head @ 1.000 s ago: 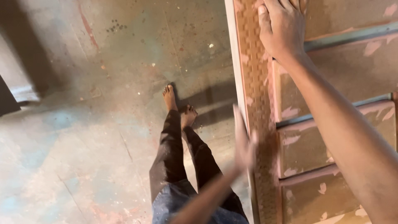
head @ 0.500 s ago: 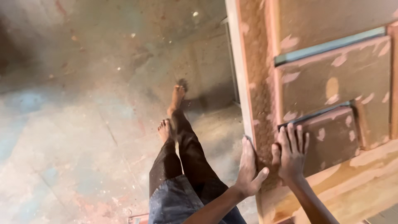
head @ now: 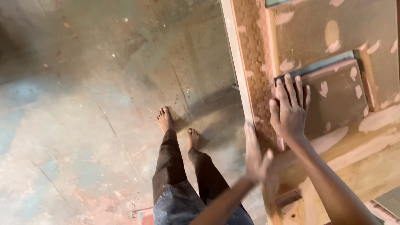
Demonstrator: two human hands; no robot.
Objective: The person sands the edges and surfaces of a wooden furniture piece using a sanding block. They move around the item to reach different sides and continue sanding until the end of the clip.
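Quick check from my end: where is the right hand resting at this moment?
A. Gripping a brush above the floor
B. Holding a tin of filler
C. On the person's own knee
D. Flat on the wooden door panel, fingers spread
D: the right hand lies open with fingers spread on the patched wooden door, while the blurred left hand is at the door's edge.

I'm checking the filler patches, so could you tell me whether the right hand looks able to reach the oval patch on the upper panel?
Probably yes: the right hand lies flat just below it, and nothing stands between it and the oval patch.
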